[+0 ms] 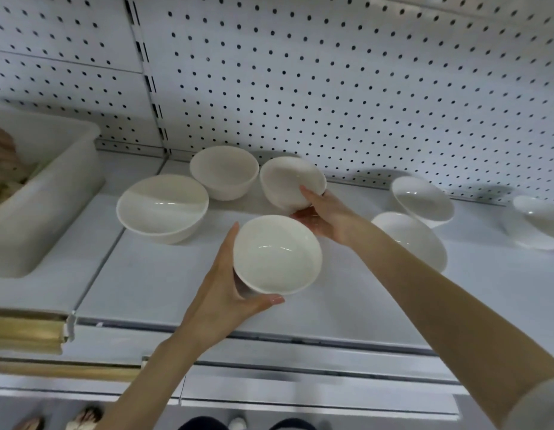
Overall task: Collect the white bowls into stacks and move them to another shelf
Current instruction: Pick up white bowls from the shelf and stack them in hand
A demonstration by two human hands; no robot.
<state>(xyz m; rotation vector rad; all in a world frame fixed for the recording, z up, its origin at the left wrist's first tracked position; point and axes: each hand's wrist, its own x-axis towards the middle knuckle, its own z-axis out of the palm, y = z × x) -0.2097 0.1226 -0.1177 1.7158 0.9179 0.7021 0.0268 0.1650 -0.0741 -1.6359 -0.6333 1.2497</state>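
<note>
white shelf, pegboard back, a white bowl in each of my hands
shelf white metal, pegboard behind, plastic bin far left. my left hand cups the near bowl from under; my right hand grips the tilted far bowl by its side. loose bowls sit either side.

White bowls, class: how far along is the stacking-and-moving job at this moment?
Done: no stack shows yet. In hand: the left hand holds the near bowl, and the right hand grips a tilted bowl. Left: five single bowls on the shelf need stacking, then everything moves.
</note>
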